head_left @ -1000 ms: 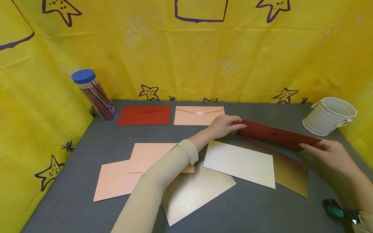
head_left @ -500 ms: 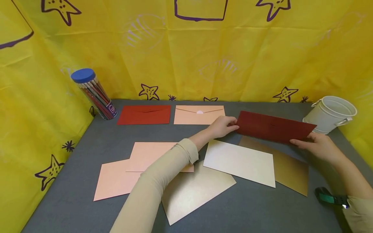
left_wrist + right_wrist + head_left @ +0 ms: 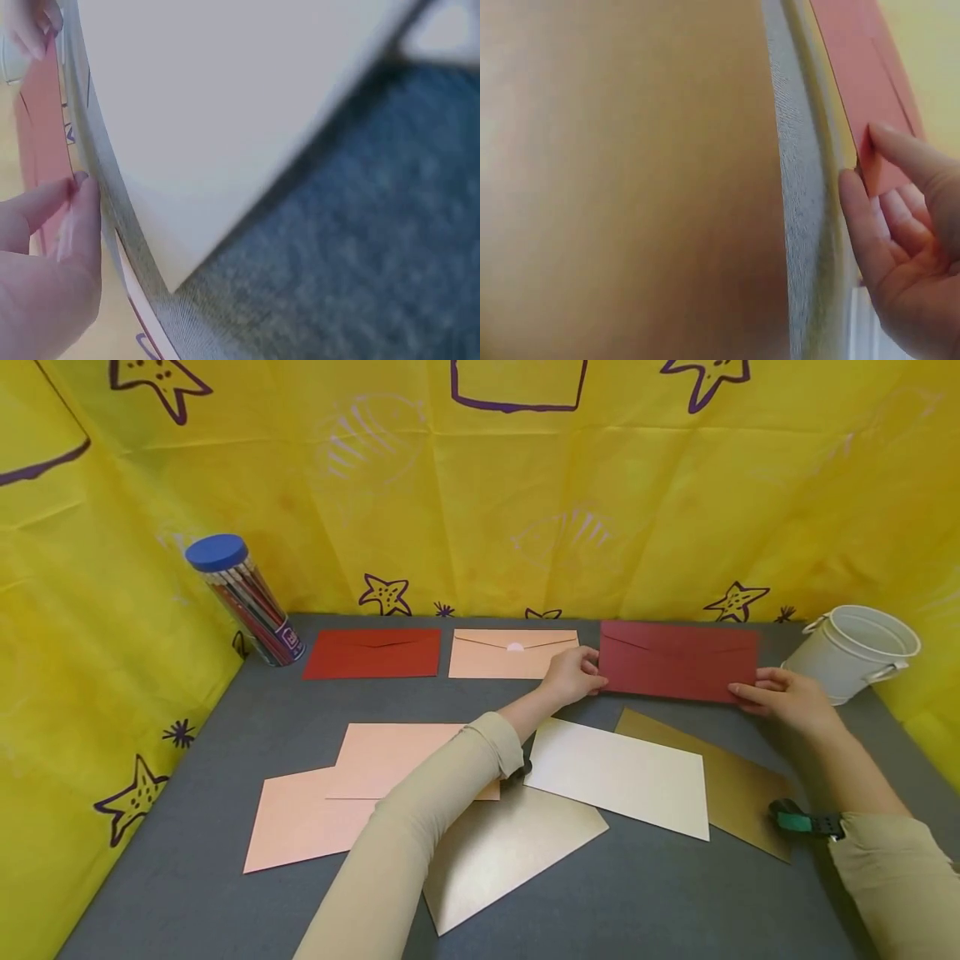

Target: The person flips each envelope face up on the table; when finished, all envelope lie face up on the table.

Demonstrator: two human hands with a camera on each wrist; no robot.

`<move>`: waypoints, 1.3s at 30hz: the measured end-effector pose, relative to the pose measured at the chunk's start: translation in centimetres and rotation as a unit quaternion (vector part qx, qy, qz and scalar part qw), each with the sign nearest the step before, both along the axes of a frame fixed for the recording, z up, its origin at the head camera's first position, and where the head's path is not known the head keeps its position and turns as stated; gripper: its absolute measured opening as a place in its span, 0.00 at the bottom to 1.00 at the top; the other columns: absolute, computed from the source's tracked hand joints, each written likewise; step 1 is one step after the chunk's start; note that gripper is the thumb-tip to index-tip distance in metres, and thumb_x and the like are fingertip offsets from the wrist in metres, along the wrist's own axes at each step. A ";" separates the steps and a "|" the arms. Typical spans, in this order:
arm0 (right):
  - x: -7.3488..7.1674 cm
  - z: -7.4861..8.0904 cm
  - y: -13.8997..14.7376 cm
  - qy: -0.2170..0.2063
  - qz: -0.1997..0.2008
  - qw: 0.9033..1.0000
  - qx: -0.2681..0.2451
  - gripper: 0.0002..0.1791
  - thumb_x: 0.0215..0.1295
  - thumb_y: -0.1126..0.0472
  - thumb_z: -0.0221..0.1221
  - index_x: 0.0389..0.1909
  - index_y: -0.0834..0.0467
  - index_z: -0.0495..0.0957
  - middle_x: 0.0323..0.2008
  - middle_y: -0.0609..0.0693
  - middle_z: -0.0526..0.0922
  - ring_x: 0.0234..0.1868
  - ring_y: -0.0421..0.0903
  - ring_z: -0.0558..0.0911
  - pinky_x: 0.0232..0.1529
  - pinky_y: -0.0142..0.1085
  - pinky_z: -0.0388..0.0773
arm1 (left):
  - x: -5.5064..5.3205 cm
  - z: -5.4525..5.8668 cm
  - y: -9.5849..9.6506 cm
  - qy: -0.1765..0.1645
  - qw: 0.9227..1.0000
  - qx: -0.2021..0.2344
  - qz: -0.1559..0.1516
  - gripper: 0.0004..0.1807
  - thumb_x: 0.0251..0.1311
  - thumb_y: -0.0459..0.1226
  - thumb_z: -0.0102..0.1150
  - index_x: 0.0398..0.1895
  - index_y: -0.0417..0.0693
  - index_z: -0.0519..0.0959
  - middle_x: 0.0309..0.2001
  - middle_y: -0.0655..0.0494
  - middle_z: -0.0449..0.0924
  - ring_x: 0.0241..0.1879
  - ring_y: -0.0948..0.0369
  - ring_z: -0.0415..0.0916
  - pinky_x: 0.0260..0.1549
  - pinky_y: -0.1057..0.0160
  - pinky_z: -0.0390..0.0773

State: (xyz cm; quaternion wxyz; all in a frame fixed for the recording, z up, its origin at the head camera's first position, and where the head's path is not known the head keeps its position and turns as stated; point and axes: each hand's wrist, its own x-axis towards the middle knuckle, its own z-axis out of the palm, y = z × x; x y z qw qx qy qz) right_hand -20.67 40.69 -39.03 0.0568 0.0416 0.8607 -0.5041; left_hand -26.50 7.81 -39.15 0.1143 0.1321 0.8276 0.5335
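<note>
A dark red envelope (image 3: 678, 664) is held by both hands at the back right of the grey table, its flap side showing. My left hand (image 3: 572, 677) pinches its left end near the lower corner, thumb and fingertips on the paper (image 3: 46, 127). At the other end, my right hand (image 3: 787, 697) grips the lower right corner between thumb and fingers, as the right wrist view shows on the envelope (image 3: 859, 67). Whether its lower edge touches the table is unclear. Left of it lie a pink envelope (image 3: 487, 660) with a white round seal and a brighter red envelope (image 3: 375, 656), both flap up.
In front lie two overlapping pink envelopes (image 3: 300, 822), a pale gold one (image 3: 517, 860), a white one (image 3: 622, 777) and a gold one (image 3: 750, 797). A white bucket (image 3: 847, 652) stands just right of my right hand. A pencil tub (image 3: 251, 606) leans at back left.
The dark red envelope has swung from steeply tilted to nearly level with the row, its flap now facing me. My right hand has moved left and away from me; the left has moved slightly.
</note>
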 end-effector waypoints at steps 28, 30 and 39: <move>-2.5 -0.5 -0.7 0.037 -0.037 0.969 0.242 0.37 0.64 0.44 0.61 0.55 0.76 0.71 0.40 0.67 0.82 0.45 0.61 0.74 0.34 0.37 0.69 | 1.0 0.0 0.9 0.006 0.996 -0.093 -0.005 0.29 0.65 0.38 0.59 0.68 0.38 0.68 0.57 0.48 0.78 0.54 0.58 0.76 0.49 0.69 0.75; -2.5 -0.6 -0.7 0.038 -0.039 0.969 0.241 0.37 0.64 0.45 0.61 0.55 0.76 0.71 0.40 0.68 0.82 0.45 0.62 0.74 0.35 0.38 0.69 | 1.0 0.1 0.9 0.007 0.996 -0.093 -0.006 0.29 0.65 0.38 0.59 0.68 0.38 0.68 0.57 0.48 0.78 0.54 0.58 0.76 0.49 0.69 0.75; -2.3 -0.3 -1.2 0.045 -0.034 0.966 0.253 0.36 0.65 0.45 0.60 0.54 0.76 0.71 0.43 0.72 0.78 0.46 0.64 0.73 0.37 0.42 0.68 | 1.1 0.2 0.7 0.027 0.993 -0.112 -0.023 0.27 0.65 0.37 0.57 0.66 0.38 0.70 0.62 0.47 0.74 0.56 0.58 0.76 0.50 0.69 0.75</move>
